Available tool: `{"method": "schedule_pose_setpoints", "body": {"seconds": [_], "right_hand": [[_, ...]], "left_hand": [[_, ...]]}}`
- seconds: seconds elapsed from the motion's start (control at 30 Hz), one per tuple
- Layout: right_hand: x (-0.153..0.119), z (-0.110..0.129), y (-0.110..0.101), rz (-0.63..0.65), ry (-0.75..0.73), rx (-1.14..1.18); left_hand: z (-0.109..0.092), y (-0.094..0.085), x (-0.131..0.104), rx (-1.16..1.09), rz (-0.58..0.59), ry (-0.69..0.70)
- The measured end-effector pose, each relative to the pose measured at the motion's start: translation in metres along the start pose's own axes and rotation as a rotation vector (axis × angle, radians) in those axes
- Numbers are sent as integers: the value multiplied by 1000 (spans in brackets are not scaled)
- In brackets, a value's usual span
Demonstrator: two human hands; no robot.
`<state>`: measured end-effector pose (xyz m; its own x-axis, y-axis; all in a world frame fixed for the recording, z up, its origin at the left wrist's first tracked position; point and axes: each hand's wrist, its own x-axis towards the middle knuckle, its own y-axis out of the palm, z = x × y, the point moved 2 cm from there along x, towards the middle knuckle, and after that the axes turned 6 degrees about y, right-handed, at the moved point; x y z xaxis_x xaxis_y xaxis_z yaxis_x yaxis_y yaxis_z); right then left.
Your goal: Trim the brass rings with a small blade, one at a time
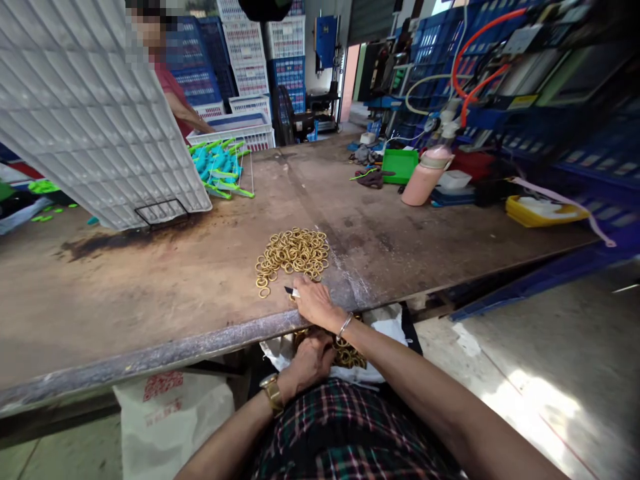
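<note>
A pile of brass-coloured rings (pixel 295 250) lies on the brown table (pixel 200 280) near its front edge. My right hand (pixel 316 303) is closed at the near side of the pile, holding a small tool with a black tip and white body (pixel 291 292). Below the table edge, my left hand (pixel 307 360), with a watch on its wrist, is at a white bag (pixel 377 373) of more rings (pixel 350 358) on my lap. Its fingers are bent and partly hidden, so what they hold cannot be made out.
Stacked white trays (pixel 100 113) stand at the left, beside green and blue plastic pieces (pixel 220 167). A pink bottle (pixel 425 177), green tray (pixel 399 165) and yellow tray (pixel 545 212) sit at the right. A person (pixel 175 93) works behind the trays.
</note>
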<state>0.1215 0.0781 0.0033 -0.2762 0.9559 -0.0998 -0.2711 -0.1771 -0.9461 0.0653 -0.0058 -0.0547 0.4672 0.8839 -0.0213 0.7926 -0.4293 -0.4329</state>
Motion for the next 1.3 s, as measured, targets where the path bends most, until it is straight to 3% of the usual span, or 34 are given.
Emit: {"method": "schedule_pose_setpoints", "body": {"seconds": [0.07,0.13,0.27,0.37,0.57,0.73,0.9,1.13,1.3], "right_hand": [[-3,-5,-1,-16,-31,94],[-9,-10,-3,-19,-73,216],[-26,-16,-9,-6,-121,441],[-36,-14,-11,-10,-141,548],[-42,-7,-4,-6,-140,616],[-40,-8,-5,74,-4,724],[-38,-8,-6,149,2,851],[-34,-9,-2,77,22,822],[-35,-9,-5,69,30,818]], "left_hand": [[-10,-5,-9,38,-3,96],[-19,-14,-20,32,-97,118],[-27,-38,-37,-234,-439,-120],[-27,-49,-36,-491,-582,-270],[-21,-53,-18,-674,-504,-283],[-23,-60,-18,-334,-628,-123],[-25,-65,-20,-112,-635,-19],[-22,-60,-19,-489,-507,-245],[-22,-56,-17,-711,-416,-254]]}}
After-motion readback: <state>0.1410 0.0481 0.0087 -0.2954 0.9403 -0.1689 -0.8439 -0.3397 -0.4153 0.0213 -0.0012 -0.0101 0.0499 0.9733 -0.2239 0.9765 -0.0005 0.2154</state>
